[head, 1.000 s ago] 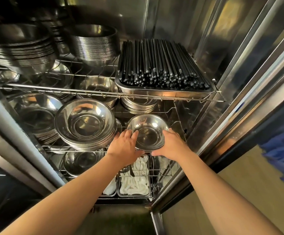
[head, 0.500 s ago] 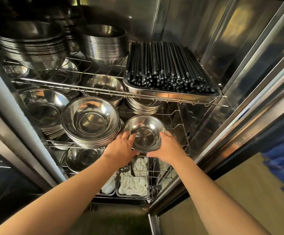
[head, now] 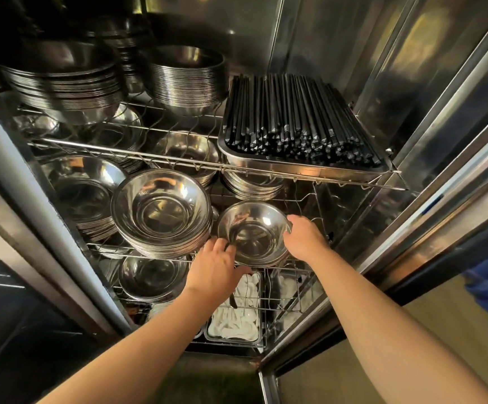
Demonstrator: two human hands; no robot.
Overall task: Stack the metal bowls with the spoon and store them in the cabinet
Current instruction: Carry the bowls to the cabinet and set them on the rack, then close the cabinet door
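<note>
A: Metal bowls [head: 255,233], a small stack of them, sit on the middle wire shelf [head: 137,252] of the cabinet [head: 339,39]. They are just to the right of the big bowl stack [head: 161,212], almost touching it.

B: And the hands, what do they do?

A: Both hands are on this small stack. The left hand [head: 215,268] is at the near-left rim. Its fingers are curved and a little apart, the fingertips lie over the edge, and the thumb goes under the bowls. So it grips the rim, not wide open.

B: And the right one?

A: The right hand [head: 304,239] is at the right rim. The fingers are close together and bent over the edge, the palm is against the outer wall of the stack. It also holds the rim.

B: Do you see the spoon?

A: I cannot tell. Inside the top bowl there are only reflections.

B: What is around the big bowl stack?

A: Above and to the right of it, on the upper shelf, a steel tray [head: 304,167] is full of black chopsticks [head: 295,112]. Below and to the right of it, on the lowest level, a tray holds white spoons [head: 237,322]. Behind and above it stand more bowl stacks [head: 187,75].
</note>
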